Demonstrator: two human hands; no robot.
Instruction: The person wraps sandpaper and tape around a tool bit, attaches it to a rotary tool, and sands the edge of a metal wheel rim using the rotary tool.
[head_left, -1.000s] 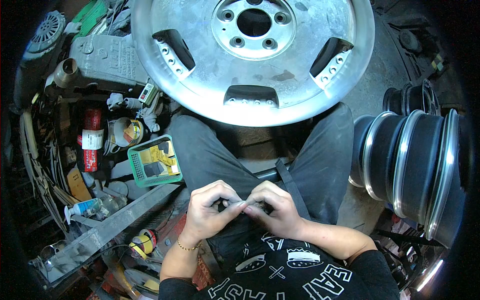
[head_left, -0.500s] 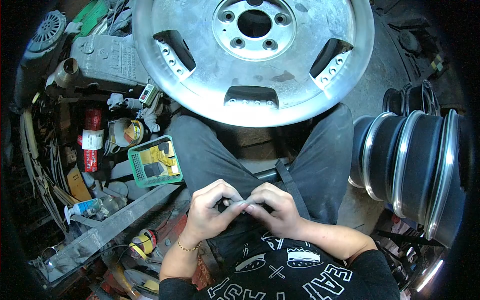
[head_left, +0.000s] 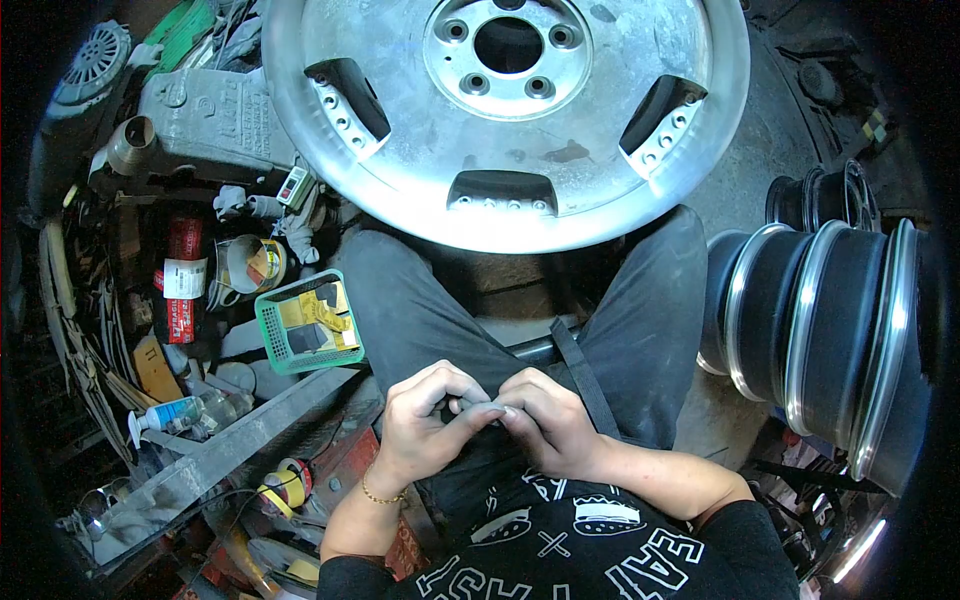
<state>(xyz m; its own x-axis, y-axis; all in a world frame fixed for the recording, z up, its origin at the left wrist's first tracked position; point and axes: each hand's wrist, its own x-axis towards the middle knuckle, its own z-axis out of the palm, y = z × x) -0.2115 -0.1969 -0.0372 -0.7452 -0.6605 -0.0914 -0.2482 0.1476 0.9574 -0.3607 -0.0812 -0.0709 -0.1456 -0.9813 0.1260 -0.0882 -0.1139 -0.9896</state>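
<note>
My left hand point(head_left: 432, 418) and my right hand point(head_left: 548, 418) meet in front of my lap, thumbs and fingertips pressed together. Both are closed in a pinch. Whatever lies between the fingertips is too small and too covered to make out. Beyond my knees a large silver wheel rim point(head_left: 420, 160) faces up, with a central hole, bolt holes and dark slots. Neither hand touches it.
Left of my leg sits a green basket point(head_left: 272, 335) holding yellow and dark pieces. A metal beam point(head_left: 215, 465), a pump bottle point(head_left: 165, 415) and rolls of tape point(head_left: 287, 485) lie nearby. More wheel rims point(head_left: 815, 320) stand at right.
The fingertips have shifted slightly against each other, with the right thumb now more upright. Both hands stay together in the same place, and the wheel rim has not moved.
</note>
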